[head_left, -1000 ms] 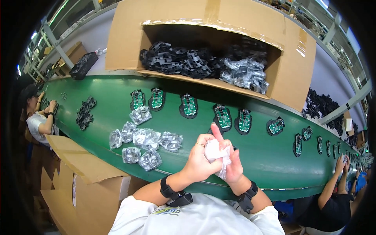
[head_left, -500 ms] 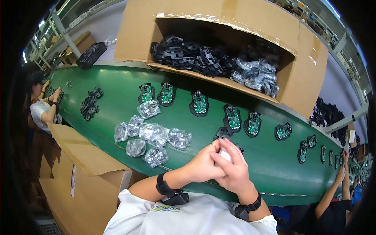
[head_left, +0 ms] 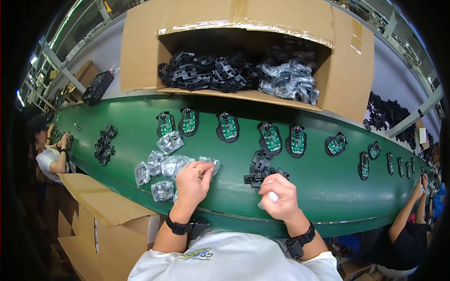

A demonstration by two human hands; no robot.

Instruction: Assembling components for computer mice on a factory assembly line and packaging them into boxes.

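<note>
My left hand point(head_left: 193, 181) is over the clear-bagged parts point(head_left: 176, 166), thumb and fingertips pinched together at the near side of one bag point(head_left: 213, 165). Whether anything is between those fingertips is hidden. In my right hand point(head_left: 282, 199) the fingers are curled round a small white object point(head_left: 272, 196), most of it covered, its kind unclear. Just beyond that hand lie loose black plastic parts point(head_left: 261, 160), some partly behind the knuckles. Farther back, black mouse-shaped bases with green circuit boards point(head_left: 270, 138) stand in a row along the green belt.
An open cardboard box point(head_left: 243, 93) at the back holds black plastic parts point(head_left: 187, 70) and bagged ones point(head_left: 288, 79). Another carton point(head_left: 117, 225) stands at near left. A pile of black parts point(head_left: 105, 144) lies on the left. Co-workers sit at both ends of the green belt point(head_left: 323, 187).
My hands were together round the white object and are now apart. The left has moved left to the bags; the right keeps the white object. The view has shifted slightly.
</note>
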